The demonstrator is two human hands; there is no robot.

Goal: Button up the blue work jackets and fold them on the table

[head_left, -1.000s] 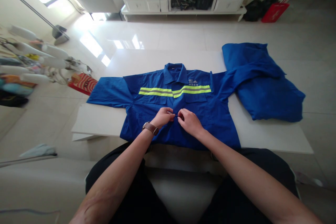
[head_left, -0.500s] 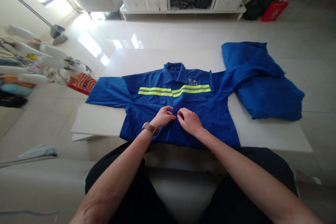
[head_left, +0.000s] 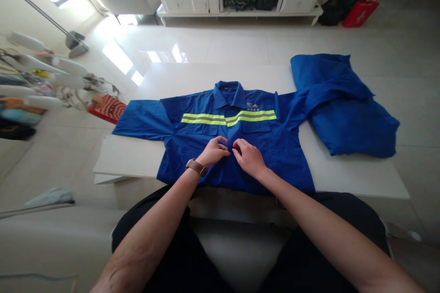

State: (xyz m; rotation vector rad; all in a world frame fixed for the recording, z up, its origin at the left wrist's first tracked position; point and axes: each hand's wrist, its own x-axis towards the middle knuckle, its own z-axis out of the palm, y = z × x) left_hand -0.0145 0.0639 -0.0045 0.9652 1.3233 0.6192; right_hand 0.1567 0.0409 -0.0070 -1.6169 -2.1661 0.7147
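A blue work jacket [head_left: 285,160] with a collar, chest pockets and a yellow-green reflective stripe lies front up on the white table [head_left: 127,155]. My left hand [head_left: 215,152], below a brown-strapped watch [head_left: 196,167], has its fingers curled at the jacket's front edge. Just right of it, my right hand [head_left: 248,156] is closed in a pinch on the front placket. The fingertips of both hands almost meet. Whatever small part of the cloth lies between them is too small to make out.
A pile of blue cloth [head_left: 357,123] lies at the table's right end, under the jacket's sleeve. A rack with white padded bars [head_left: 68,81] stands at the left, near a red patterned bag [head_left: 108,108]. Beyond the floor is a white cabinet [head_left: 220,4].
Both hands stay at the front placket. The left fingertips have risen slightly and parted a little from the right ones; the jacket lies as before.
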